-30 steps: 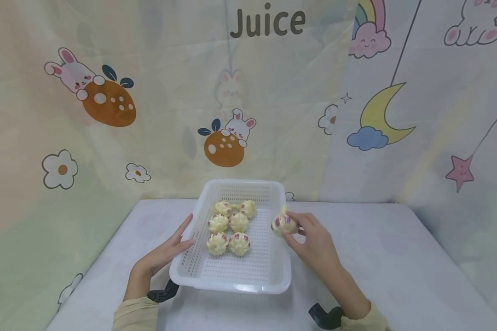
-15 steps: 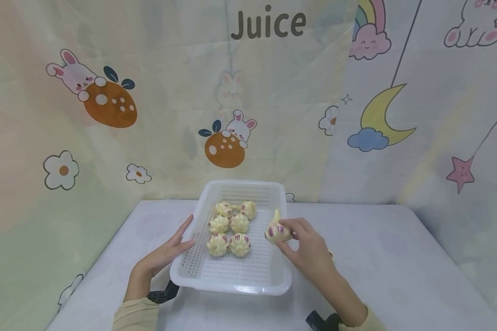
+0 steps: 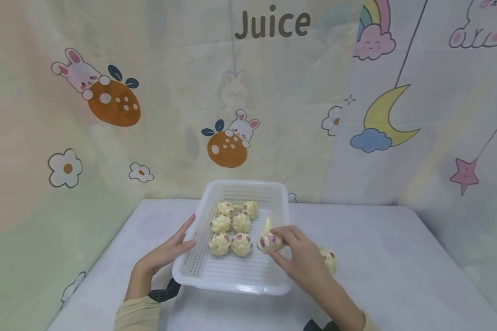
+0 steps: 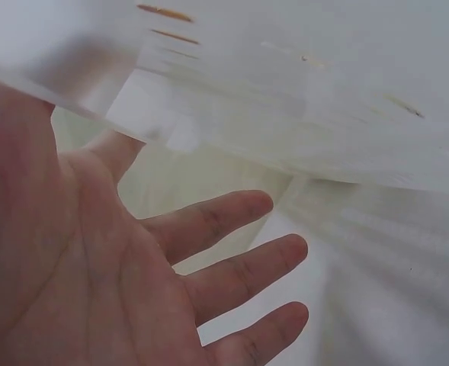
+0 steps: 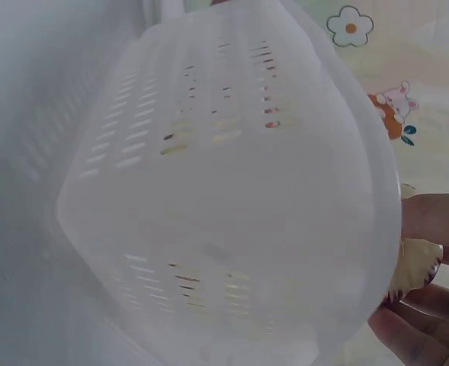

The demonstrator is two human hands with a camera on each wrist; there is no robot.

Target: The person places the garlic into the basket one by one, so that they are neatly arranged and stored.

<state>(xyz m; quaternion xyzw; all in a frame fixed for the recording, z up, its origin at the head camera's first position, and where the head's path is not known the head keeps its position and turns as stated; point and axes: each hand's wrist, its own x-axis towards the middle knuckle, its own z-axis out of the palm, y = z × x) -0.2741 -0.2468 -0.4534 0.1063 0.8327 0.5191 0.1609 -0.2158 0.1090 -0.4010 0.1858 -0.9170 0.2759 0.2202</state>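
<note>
My right hand [image 3: 302, 255] pinches a garlic bulb [image 3: 268, 242] by its side, over the right part of a white slotted plastic basket [image 3: 232, 288]. The bulb's stem points up, and purple streaks mark its pale skin. In the right wrist view the basket's wall hides part of the held garlic bulb [image 5: 416, 267]. Several more garlic bulbs [image 3: 220, 244] lie in paired rows in the basket's left and middle. My left hand [image 3: 165, 253] rests against the basket's left rim, and the left wrist view shows its straight fingers [image 4: 243, 278] spread beneath the rim.
Another garlic bulb [image 3: 329, 260] lies on the white table [image 3: 397, 276] to the right of the basket, partly hidden behind my right hand. A printed cloth backdrop [image 3: 170, 92] hangs behind the table's far edge.
My right hand has carried its garlic bulb leftward and nearer to me, from the basket's right rim to over its inside. The bulb on the table has come into sight. My left hand stays put.
</note>
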